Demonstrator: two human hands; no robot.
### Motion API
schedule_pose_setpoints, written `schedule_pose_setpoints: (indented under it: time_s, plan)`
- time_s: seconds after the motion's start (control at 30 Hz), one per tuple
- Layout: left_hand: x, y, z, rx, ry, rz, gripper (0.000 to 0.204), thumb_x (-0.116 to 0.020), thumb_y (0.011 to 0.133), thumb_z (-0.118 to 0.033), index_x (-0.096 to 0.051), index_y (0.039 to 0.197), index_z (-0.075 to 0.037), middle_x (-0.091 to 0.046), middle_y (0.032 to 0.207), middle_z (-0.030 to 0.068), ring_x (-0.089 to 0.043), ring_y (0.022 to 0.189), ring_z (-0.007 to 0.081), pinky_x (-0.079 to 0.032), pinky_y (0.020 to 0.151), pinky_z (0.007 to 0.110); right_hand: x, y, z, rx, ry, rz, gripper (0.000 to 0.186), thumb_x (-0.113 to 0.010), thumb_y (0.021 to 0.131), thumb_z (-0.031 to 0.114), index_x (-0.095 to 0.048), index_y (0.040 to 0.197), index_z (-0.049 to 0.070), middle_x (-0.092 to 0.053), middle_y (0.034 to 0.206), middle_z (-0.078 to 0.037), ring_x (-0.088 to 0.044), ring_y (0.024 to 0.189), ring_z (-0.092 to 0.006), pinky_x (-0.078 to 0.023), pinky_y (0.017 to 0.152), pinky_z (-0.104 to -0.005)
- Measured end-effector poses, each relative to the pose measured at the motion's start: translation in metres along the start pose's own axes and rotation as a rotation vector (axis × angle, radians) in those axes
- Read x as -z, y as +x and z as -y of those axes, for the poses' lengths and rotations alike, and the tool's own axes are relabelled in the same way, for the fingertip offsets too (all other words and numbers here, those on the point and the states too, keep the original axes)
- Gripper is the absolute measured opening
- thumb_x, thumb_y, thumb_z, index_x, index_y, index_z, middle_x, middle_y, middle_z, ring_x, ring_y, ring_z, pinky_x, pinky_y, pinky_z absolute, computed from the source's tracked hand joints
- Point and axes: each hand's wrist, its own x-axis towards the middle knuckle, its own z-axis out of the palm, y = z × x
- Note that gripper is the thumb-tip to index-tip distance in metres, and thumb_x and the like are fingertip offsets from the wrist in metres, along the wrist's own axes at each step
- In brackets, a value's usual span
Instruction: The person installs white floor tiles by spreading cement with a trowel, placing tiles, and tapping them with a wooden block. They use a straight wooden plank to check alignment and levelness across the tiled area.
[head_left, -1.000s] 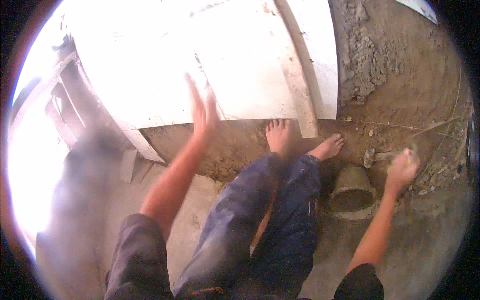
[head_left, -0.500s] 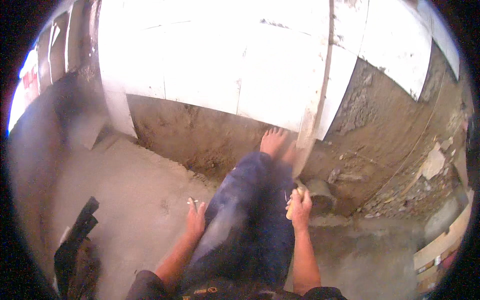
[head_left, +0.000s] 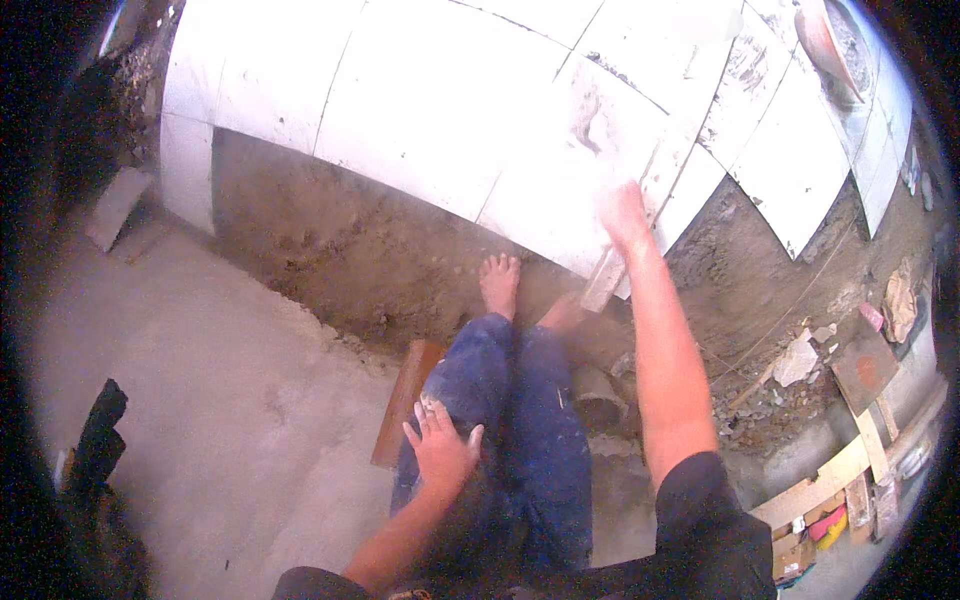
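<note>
My left hand [head_left: 445, 452] rests on my left knee with its fingers spread. A short pale stub, looking like the cigarette [head_left: 428, 399] seen earlier, shows between two of its fingers. My right arm is stretched forward, and my right hand [head_left: 626, 216] is closed low over the white floor tiles [head_left: 420, 110], beside a long pale straightedge bar [head_left: 604, 280]. Glare washes out the fingers, so what they hold cannot be made out. A grey smudge marks the tile just beyond that hand. My bare feet [head_left: 499, 284] stand on the dirt strip along the tile edge.
A brown board [head_left: 405, 400] lies beside my left leg. A bowl of grey mortar [head_left: 835, 50] sits on the far right tiles. To the right are a round pipe end [head_left: 598, 400], rubble [head_left: 797, 358] and wood strips [head_left: 815, 490]. A dark object [head_left: 100, 440] stands at left.
My right hand has moved from beside my knee, where it held a yellow handle, forward onto the tiles. My left hand has shifted onto the knee. The view has turned, showing the bowl and brown board.
</note>
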Motion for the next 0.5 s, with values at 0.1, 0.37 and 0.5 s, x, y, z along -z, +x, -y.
schedule_pose_setpoints:
  time_s: [0.1,0.37,0.5]
  plan:
    - [-0.005,0.001,0.000,-0.019,0.009,0.011,0.095,-0.065,0.087,-0.053,-0.030,0.149,0.010,-0.032,0.157,0.0263,-0.027,0.148,0.0389,-0.017,0.118,0.062,-0.006,0.036,-0.013,-0.454,0.443,0.180,0.029,-0.053,0.091,0.020,-0.064,0.084,-0.006,-0.063,0.065,-0.016,-0.067,0.066,-0.0274,-0.052,0.059,-0.0410]
    - [-0.010,0.000,0.009,0.010,-0.057,-0.071,0.090,-0.066,0.087,-0.049,-0.033,0.147,0.010,-0.034,0.155,0.0268,-0.029,0.147,0.0400,-0.017,0.117,0.063,0.016,0.003,-0.059,-0.817,0.468,-0.104,0.033,-0.059,0.088,0.020,-0.060,0.112,-0.004,-0.067,0.099,-0.027,-0.067,0.091,-0.0433,-0.055,0.080,-0.0499]
    - [-0.008,-0.009,0.015,0.019,-0.119,-0.120,0.091,-0.067,0.087,-0.047,-0.031,0.147,0.010,-0.032,0.156,0.0275,-0.031,0.146,0.0411,-0.019,0.116,0.064,0.051,-0.122,-0.008,-0.399,0.226,-0.345,0.030,-0.056,0.097,0.022,-0.055,0.113,-0.004,-0.062,0.096,-0.023,-0.060,0.090,-0.0343,-0.047,0.083,-0.0440]
